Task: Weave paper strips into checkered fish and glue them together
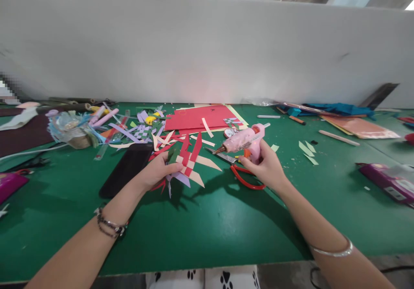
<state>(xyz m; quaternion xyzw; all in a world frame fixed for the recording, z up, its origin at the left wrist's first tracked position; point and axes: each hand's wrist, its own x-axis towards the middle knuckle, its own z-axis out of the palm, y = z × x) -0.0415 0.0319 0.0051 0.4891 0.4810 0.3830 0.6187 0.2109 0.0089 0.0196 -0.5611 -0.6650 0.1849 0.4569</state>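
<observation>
Pinched in my left hand is a woven paper piece made of red and cream strips, with purple and green strips showing behind it. Its pointed ends fan out above the table. My right hand is wrapped around the handle of a pink glue gun, whose metal nozzle points left toward the paper piece but stays apart from it. Below the glue gun lie scissors with red-orange handles, partly covered by my right hand. A dark phone rests beside my left wrist.
Red paper sheets lie at the back middle. Loose woven strips and a plastic-wrapped bundle crowd the back left. Green paper scraps, a pale stick and a purple packet are on the right. A grey partition stands behind.
</observation>
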